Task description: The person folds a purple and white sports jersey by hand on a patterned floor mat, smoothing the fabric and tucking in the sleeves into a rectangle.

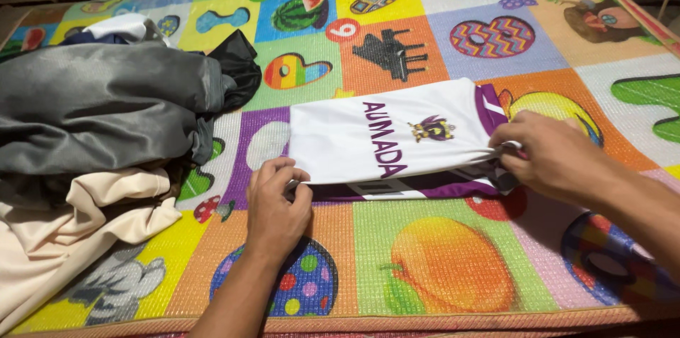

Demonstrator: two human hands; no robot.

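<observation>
Folded jersey (pixel 386 139) lies mid-mat (pixel 453 267): white smooth fabric, purple trim along its near and right edges, purple lettering and a small crest on top. Left hand (pixel 275 207) at jersey's near-left corner, fingers curled, pinching the edge. Right hand (pixel 549 157) at its right end, fingers closed on the purple hem. Mat: quilted, glossy, coloured squares with numbers and fruit. Left of jersey: heap of grey (pixel 99 108), black (pixel 241 62) and cream (pixel 85 224) cloth.

The cream cloth (pixel 78 232) runs off the left edge, partly under the grey garment (pixel 106 104)
</observation>
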